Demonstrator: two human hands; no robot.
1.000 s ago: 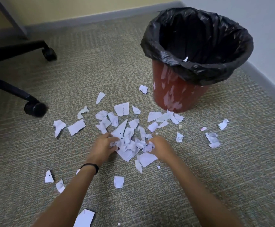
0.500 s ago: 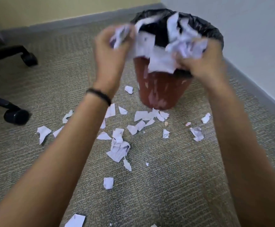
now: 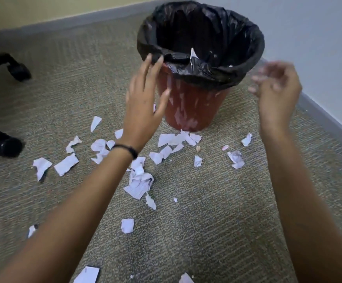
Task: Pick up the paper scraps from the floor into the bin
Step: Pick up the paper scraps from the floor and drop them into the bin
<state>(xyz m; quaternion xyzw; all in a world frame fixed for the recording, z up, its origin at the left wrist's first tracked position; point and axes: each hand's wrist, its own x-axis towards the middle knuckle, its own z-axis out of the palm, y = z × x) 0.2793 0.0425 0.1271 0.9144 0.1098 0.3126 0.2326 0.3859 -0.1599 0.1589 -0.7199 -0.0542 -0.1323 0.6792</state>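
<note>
Black chair castors (image 3: 5,147) stand by the grey-green carpet's (image 3: 207,231) left edge. Torn white paper scraps (image 3: 138,183) litter its middle. The left hand (image 3: 143,113), fingers spread, hovers beside the red plastic bin with black liner (image 3: 192,107), near the far right corner. The blurred right hand (image 3: 278,94), loosely curled, holds nothing.

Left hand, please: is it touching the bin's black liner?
Cannot tell. In the head view, fingertips of the left hand overlap the black liner, but they are blurred and may be in front of it.
</note>
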